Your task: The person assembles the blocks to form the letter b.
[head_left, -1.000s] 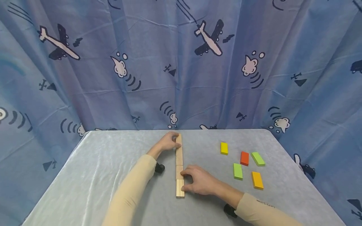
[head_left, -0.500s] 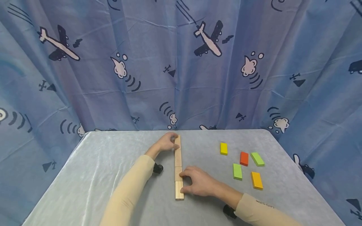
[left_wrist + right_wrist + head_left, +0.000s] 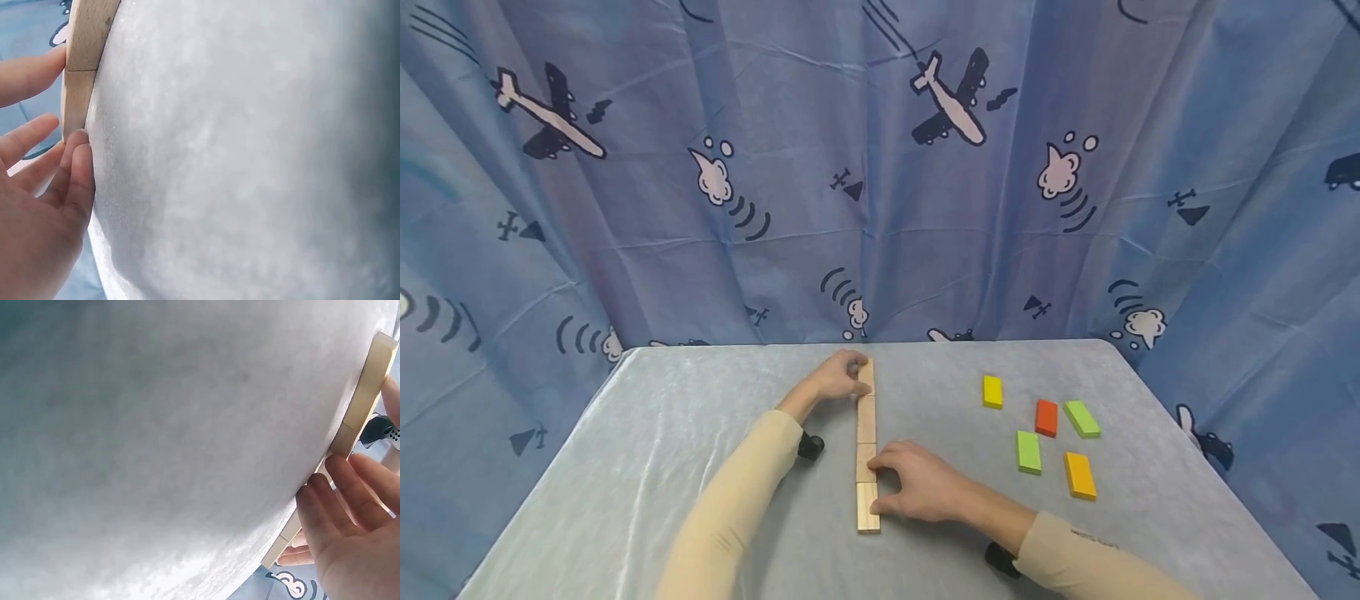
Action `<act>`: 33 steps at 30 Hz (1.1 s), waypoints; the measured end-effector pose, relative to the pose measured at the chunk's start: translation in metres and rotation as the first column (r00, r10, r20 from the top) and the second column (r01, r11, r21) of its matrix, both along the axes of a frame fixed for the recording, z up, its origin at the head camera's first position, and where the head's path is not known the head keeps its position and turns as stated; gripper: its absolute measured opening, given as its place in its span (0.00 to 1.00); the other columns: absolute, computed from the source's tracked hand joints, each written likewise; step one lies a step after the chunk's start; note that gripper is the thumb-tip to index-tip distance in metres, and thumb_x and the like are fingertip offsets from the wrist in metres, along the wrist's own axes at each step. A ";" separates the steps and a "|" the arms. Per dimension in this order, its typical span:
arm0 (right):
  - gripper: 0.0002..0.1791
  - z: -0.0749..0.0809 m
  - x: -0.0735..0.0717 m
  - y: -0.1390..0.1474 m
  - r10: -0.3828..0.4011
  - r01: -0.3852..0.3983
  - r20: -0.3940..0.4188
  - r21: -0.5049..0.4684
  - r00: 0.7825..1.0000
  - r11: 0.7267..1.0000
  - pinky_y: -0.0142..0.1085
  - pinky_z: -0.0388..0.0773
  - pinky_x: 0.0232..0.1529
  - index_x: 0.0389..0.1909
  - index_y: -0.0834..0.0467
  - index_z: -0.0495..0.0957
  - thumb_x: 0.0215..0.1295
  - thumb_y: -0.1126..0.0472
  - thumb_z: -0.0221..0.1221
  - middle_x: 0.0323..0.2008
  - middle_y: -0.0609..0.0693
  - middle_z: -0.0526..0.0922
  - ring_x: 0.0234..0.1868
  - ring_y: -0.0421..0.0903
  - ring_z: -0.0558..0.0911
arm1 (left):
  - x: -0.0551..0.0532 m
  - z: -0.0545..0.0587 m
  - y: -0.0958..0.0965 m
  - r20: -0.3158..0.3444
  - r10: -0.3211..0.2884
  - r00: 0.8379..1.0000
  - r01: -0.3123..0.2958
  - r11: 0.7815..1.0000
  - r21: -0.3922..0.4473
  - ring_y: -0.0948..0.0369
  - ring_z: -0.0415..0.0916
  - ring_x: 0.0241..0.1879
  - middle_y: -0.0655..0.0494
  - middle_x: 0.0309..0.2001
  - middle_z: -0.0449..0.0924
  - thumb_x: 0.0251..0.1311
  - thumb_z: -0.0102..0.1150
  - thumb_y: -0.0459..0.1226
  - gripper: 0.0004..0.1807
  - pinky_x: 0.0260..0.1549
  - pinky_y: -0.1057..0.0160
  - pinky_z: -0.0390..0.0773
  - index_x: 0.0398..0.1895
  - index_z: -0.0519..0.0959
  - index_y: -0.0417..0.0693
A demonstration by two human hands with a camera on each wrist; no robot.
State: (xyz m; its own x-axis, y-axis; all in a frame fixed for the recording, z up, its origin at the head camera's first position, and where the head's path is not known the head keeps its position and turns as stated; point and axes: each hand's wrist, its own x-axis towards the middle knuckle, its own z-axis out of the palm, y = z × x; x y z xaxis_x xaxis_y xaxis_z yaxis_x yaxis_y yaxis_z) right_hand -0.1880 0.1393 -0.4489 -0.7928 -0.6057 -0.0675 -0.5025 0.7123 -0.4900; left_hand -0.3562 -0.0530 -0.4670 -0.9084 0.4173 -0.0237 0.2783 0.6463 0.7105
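Note:
A straight line of plain wooden blocks runs away from me across the table, laid end to end: a near block [image 3: 867, 510], a third block [image 3: 864, 463], a second block [image 3: 867, 421] and a far block [image 3: 867, 375]. My left hand [image 3: 832, 377] touches the far block from the left, thumb by its near joint and fingers at its far end. From the right, my right hand [image 3: 922, 483] rests its thumb against the near block and its fingertips against the third block. The right wrist view shows these fingers relaxed along the row's side.
Right of the row lie loose coloured blocks: yellow [image 3: 992, 392], red [image 3: 1047, 417], two green ones [image 3: 1028, 452] and an orange one [image 3: 1080, 476]. A grey-white cloth covers the table [image 3: 700, 400]. Behind its far edge hangs a blue patterned curtain [image 3: 805, 183].
The wooden row has slid slightly left, both hands moving along with it. The coloured blocks stay where they were; the head view has shifted a little.

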 end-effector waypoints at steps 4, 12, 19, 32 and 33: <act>0.30 0.000 0.000 -0.003 -0.003 0.003 0.015 0.007 1.000 1.000 0.39 0.77 0.54 0.57 0.58 0.83 0.58 0.44 0.72 0.48 0.42 0.82 0.51 0.39 0.77 | 0.001 0.001 -0.003 -0.003 -0.011 1.000 0.011 1.000 0.003 0.46 0.70 0.66 0.41 0.68 0.71 0.58 0.72 0.37 0.33 0.65 0.46 0.69 0.67 0.74 0.37; 0.30 0.000 0.001 -0.006 -0.014 0.014 0.026 0.008 1.000 1.000 0.39 0.77 0.54 0.57 0.57 0.83 0.58 0.45 0.72 0.49 0.42 0.82 0.51 0.39 0.77 | 0.003 0.002 -0.010 -0.009 -0.014 1.000 0.014 1.000 0.018 0.45 0.66 0.69 0.41 0.67 0.72 0.56 0.72 0.36 0.32 0.68 0.46 0.65 0.65 0.75 0.37; 0.29 0.001 0.002 -0.009 -0.023 0.023 0.026 0.015 0.999 1.000 0.38 0.77 0.54 0.57 0.57 0.83 0.58 0.46 0.73 0.48 0.41 0.82 0.51 0.38 0.77 | 0.001 0.001 -0.012 0.005 -0.003 1.000 0.003 1.000 0.004 0.46 0.65 0.70 0.42 0.69 0.70 0.57 0.72 0.37 0.33 0.69 0.46 0.64 0.67 0.74 0.39; 0.26 0.004 0.000 -0.004 -0.014 0.015 0.032 -0.022 0.999 1.000 0.40 0.78 0.53 0.54 0.58 0.83 0.59 0.49 0.72 0.47 0.45 0.83 0.49 0.41 0.79 | 0.004 -0.002 -0.013 0.014 0.008 1.000 -0.008 0.999 0.036 0.46 0.65 0.70 0.43 0.69 0.71 0.58 0.72 0.38 0.32 0.68 0.45 0.65 0.66 0.75 0.40; 0.24 0.004 0.000 -0.001 -0.013 0.014 0.029 -0.031 0.999 0.999 0.40 0.78 0.53 0.54 0.59 0.83 0.60 0.51 0.72 0.46 0.46 0.83 0.49 0.42 0.80 | 0.005 -0.002 -0.012 0.014 0.008 1.000 -0.008 0.999 0.035 0.46 0.65 0.70 0.43 0.69 0.71 0.58 0.71 0.38 0.32 0.68 0.45 0.66 0.66 0.75 0.40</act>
State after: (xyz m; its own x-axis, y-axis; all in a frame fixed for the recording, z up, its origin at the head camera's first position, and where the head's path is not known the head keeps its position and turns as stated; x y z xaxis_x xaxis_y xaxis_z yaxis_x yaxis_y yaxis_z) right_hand -0.1878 0.1379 -0.4445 -0.7990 -0.5971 -0.0712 -0.4784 0.7029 -0.5264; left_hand -0.3512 -0.0653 -0.4689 -0.9114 0.4109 -0.0218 0.2633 0.6230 0.7366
